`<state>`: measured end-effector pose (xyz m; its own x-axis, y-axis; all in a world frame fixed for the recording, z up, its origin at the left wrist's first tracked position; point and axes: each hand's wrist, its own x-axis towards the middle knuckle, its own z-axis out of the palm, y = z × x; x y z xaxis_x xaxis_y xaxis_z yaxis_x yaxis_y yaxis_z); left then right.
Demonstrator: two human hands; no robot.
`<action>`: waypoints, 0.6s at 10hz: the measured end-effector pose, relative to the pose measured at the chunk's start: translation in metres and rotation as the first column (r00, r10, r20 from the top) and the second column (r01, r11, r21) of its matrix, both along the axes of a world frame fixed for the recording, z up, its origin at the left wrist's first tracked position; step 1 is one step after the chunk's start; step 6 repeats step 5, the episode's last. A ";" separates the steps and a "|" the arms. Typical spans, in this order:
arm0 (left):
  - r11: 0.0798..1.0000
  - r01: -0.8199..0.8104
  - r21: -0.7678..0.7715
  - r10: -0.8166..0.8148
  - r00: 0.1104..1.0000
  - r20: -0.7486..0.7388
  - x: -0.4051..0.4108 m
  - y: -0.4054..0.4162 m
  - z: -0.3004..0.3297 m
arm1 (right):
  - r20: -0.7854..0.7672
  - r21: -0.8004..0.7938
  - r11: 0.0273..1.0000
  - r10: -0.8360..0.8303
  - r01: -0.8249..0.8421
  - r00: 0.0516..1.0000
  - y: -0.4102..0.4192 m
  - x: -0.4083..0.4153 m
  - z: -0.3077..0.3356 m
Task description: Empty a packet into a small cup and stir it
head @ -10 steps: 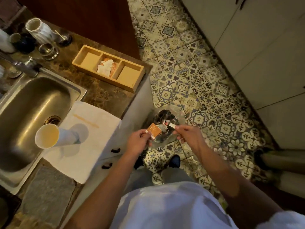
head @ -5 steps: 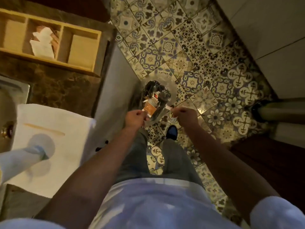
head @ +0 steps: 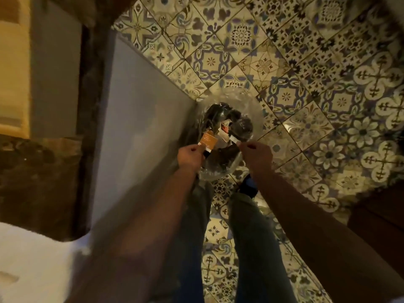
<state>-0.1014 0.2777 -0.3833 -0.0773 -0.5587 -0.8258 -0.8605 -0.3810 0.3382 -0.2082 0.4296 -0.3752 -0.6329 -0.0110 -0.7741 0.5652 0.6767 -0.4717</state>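
Far left there's a slice of a wooden tray [head: 13,68] up on the dark stone bench [head: 37,182], and a white towel [head: 39,265] hangs over the bench edge at the bottom left. Next over is the pale cabinet front [head: 140,119] running down to the patterned tile floor [head: 306,62]. Both arms reach out over a small bin lined with a clear bag [head: 258,110] that sits on the floor right against the cabinet, with scraps inside. The left hand [head: 189,157] has its fingers curled, pinching the orange packet [head: 209,140] at its lower corner, so the packet is up in the air over the bin's near rim. The right hand [head: 256,157] is curled too, pinching a small white torn strip [head: 234,139] just beside the packet, not touching it. The cup isn't in shot.
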 end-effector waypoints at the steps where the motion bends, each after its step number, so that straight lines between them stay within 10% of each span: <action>1: 1.000 -0.001 0.024 0.001 1.000 0.009 -0.005 0.000 -0.030 | 0.086 -0.005 0.997 -0.075 0.076 0.993 -0.015 0.002 -0.039; 6: 0.990 0.013 0.140 -0.012 1.000 -0.008 0.002 0.007 -0.061 | 0.253 -0.028 0.998 0.056 -0.051 0.966 -0.018 0.003 -0.079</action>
